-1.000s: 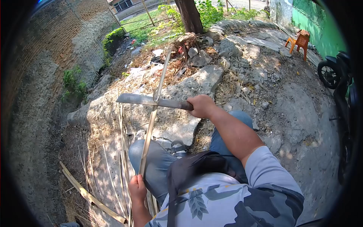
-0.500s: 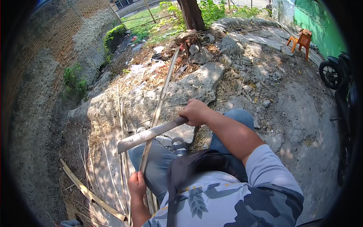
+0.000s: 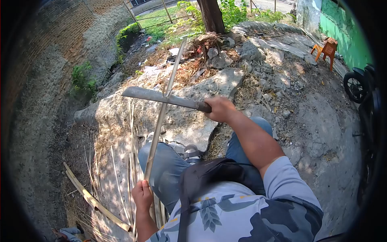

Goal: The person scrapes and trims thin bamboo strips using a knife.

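Note:
My left hand (image 3: 142, 195) is closed around the near end of a long bamboo strip (image 3: 154, 145), which slants up and away past my left knee. My right hand (image 3: 220, 109) grips the dark handle of a machete (image 3: 145, 94). The blade lies across the strip beyond my knees, its broad tip pointing left. A small sliver seems to stand up where blade and strip meet. Thin bamboo strips (image 3: 132, 161) lie on the ground beside my left leg, and a thicker split bamboo piece (image 3: 94, 201) rests farther left.
A broken concrete slab (image 3: 217, 82) lies ahead, with rubble and dry litter around a tree trunk (image 3: 211, 18). A brick wall (image 3: 60, 44) runs along the left. On the right are an orange chair (image 3: 325, 50) and a motorcycle wheel (image 3: 354, 86). A black bag (image 3: 209, 177) sits at my waist.
The machete has moved away from me along the bamboo strip, from near my left knee to well beyond it. My left hand keeps its hold, and the strip has shifted slightly.

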Motion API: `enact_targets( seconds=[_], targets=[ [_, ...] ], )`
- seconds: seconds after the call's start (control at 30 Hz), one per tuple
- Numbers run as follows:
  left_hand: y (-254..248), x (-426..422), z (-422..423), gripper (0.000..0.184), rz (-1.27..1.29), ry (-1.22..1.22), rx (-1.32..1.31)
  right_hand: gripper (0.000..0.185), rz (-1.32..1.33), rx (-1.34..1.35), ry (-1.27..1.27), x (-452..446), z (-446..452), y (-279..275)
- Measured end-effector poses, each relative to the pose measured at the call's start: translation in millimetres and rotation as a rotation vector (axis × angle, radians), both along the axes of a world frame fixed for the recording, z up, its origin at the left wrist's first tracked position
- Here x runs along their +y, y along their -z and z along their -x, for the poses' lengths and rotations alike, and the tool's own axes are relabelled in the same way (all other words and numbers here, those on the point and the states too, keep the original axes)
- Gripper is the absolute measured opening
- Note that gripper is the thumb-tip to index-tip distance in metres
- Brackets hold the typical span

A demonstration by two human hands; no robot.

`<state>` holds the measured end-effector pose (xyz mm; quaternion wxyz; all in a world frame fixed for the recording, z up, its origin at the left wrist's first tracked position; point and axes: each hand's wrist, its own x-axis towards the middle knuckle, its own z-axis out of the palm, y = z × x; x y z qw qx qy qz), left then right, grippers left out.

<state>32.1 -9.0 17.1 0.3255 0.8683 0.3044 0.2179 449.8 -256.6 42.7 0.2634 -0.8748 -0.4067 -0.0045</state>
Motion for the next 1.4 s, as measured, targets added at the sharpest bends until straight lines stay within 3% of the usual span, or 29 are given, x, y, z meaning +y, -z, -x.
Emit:
enact_targets(
  seconds=[0.17,0.3,0.43,0.47,0.57,0.83,1.03,1.23,1.4],
  targets=[
    [-14.8,-16.8,-33.6,0.043,0.023,0.040,0.017,0.018,0.086,-0.312,-0.316,18.6,25.1,5.6],
    [-18.8,-6.9,-20.0,0.041,-0.025,0.069,0.092,0.016,0.045,-0.398,-0.344,9.7,19.6,4.1],
    [-15.6,2.7,15.3,0.041,0.061,0.031,0.028,0.017,0.028,-0.118,0.016,-8.5,-12.6,0.1],
    [-16.5,-3.5,12.6,0.041,0.063,0.067,-0.077,0.017,0.016,-0.093,0.029,-8.8,-15.1,1.0],
    [-22.7,-6.0,9.0,0.041,0.015,0.038,0.038,0.018,-0.005,-0.057,0.053,-5.5,-11.4,5.4],
    [-4.6,-11.6,3.6,0.041,0.087,0.035,-0.008,0.022,-0.049,-0.054,0.064,-9.1,-7.1,0.9],
    [-5.1,-12.9,-1.0,0.044,0.079,-0.007,0.018,0.028,-0.070,0.264,-0.013,-6.7,-4.9,4.4],
    [2.8,-11.3,-9.3,0.043,0.048,-0.023,0.090,0.023,0.016,-0.012,-0.003,-5.6,-1.7,4.9],
    [-7.0,-22.7,-36.5,0.043,0.007,0.014,0.095,0.015,0.134,-0.234,-0.285,11.5,18.9,8.4]
  ],
)
